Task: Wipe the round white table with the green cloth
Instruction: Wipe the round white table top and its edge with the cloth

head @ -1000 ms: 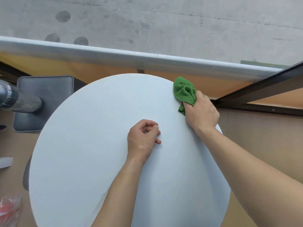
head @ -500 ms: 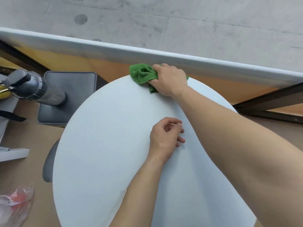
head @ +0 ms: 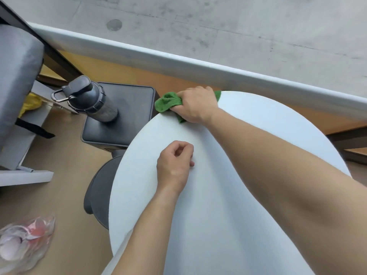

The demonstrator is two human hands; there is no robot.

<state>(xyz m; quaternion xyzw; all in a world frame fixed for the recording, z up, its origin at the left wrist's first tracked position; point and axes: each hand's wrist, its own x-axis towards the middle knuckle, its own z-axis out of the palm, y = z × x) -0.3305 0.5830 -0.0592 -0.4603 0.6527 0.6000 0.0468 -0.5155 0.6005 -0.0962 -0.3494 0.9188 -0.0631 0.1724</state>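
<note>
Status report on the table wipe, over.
Right hand grips green cloth at far rim of table. Left hand curled, empty, resting on table. Bottle on stool alongside, out of the way.

- No words, numbers or signs could be read anywhere.
- The crumpled clear plastic bag [head: 25,243] on the floor had pink and white shapes on it, but they were too blurry to read.

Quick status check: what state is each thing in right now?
green cloth: bunched, overhanging the far edge of the table.
right hand: grips the cloth, pressing it down.
left hand: curled, empty, resting on the table.
bottle: upright on the stool, capped.
</note>
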